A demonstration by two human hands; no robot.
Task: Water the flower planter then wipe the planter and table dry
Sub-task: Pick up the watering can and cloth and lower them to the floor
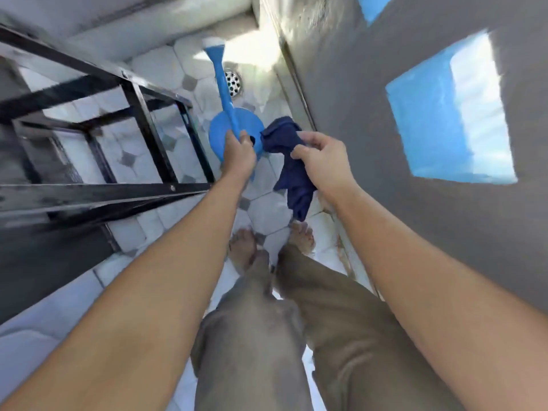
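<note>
A blue watering can (221, 133) with a long spout and a white rose hangs over the tiled floor in front of me. My left hand (238, 152) is closed around its handle. My right hand (321, 160) grips a dark blue cloth (292, 173), which dangles down beside the can. The two hands are close together, the cloth's upper corner touching the can's right side. No planter is in view.
A black metal-framed table (142, 114) stands at the left. A grey wall (370, 114) with blue openings runs along the right. A round floor drain (234, 83) sits under the spout. My bare feet (246, 250) stand on white tiles.
</note>
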